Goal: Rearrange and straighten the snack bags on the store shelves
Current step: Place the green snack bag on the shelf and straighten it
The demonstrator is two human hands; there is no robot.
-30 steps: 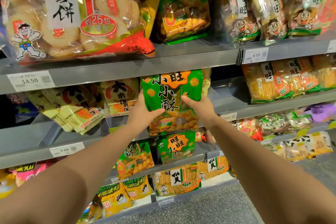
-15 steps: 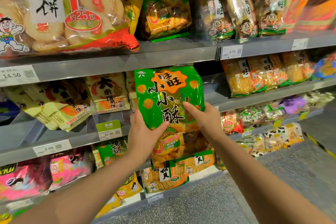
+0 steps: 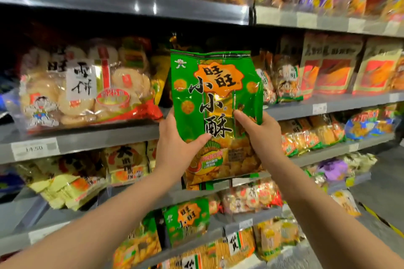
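A tall green snack bag (image 3: 215, 98) with an orange badge and black characters is held upright in front of the shelves. My left hand (image 3: 177, 140) grips its lower left edge, thumb across the front. My right hand (image 3: 260, 132) grips the lower right side, fingers curled around the edge. The bag's top reaches into the shelf level where a large clear bag of white rice crackers (image 3: 87, 85) lies to its left. Small cartoon-face bags (image 3: 284, 78) stand to its right.
Grey metal shelves (image 3: 87, 137) run across the view with price tags on the edges. Yellow cracker packs (image 3: 72, 183) lie on the level below left. More green bags (image 3: 188, 220) sit lower down. Red-and-tan bags (image 3: 334, 67) line the right. Grey floor lies at lower right.
Both hands have lifted the green bag up from the lower shelf level to the level of the white rice crackers. The view has tilted upward.
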